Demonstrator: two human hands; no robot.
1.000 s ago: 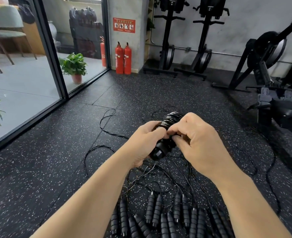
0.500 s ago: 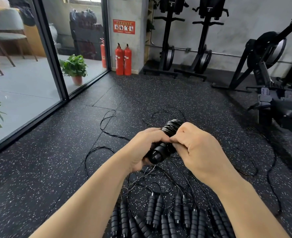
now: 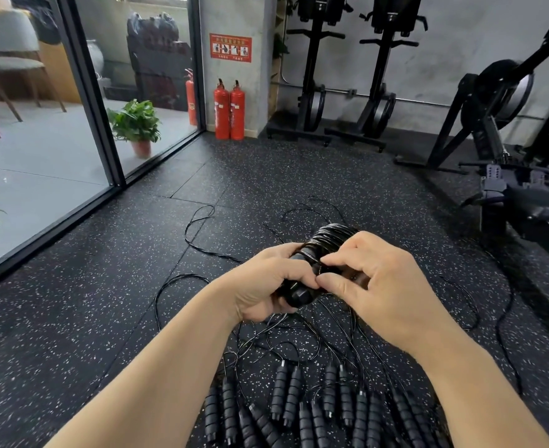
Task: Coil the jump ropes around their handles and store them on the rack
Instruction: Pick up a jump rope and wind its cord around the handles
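Two hands hold a coiled jump rope above the gym floor.

The left hand [image 3: 263,282] has its fingers curled around the black handle bundle [image 3: 318,260], which is wrapped with thin black cord. The right hand [image 3: 380,286] pinches the cord at the bundle between thumb and forefinger. Below, on the speckled rubber floor [image 3: 72,318], more jump rope handles [image 3: 299,409] lie in a row with their loose cords [image 3: 198,227] spread out. By the pillar stand two red fire extinguishers [image 3: 229,109] under a red sign [image 3: 231,47]; its writing is too small to read.
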